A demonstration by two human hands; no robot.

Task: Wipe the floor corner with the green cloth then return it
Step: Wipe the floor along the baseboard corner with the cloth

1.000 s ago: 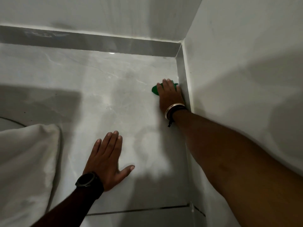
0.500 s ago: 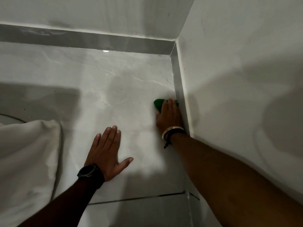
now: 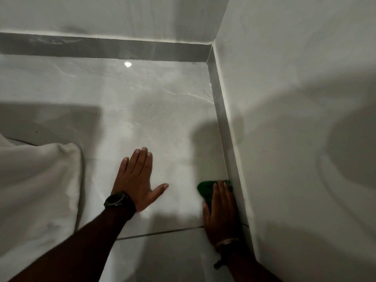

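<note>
The green cloth point(image 3: 205, 189) lies on the grey marble floor tile point(image 3: 154, 110), tight against the skirting of the right wall. My right hand point(image 3: 220, 212) presses flat on top of it, so only its far end shows past my fingertips. A bracelet sits on that wrist. My left hand point(image 3: 137, 180), with a black watch on its wrist, rests palm down on the floor to the left, fingers spread, holding nothing. The floor corner point(image 3: 208, 62) lies far ahead where the two walls meet.
A white fabric bundle point(image 3: 38, 186) lies on the floor at the left. A grey skirting strip point(image 3: 105, 47) runs along the back wall, another along the right wall point(image 3: 305, 119). A grout line point(image 3: 160, 233) crosses the floor near me.
My right hand has dragged the green cloth along the right wall's skirting, away from the corner and toward me. My left hand has stayed planted on the floor.
</note>
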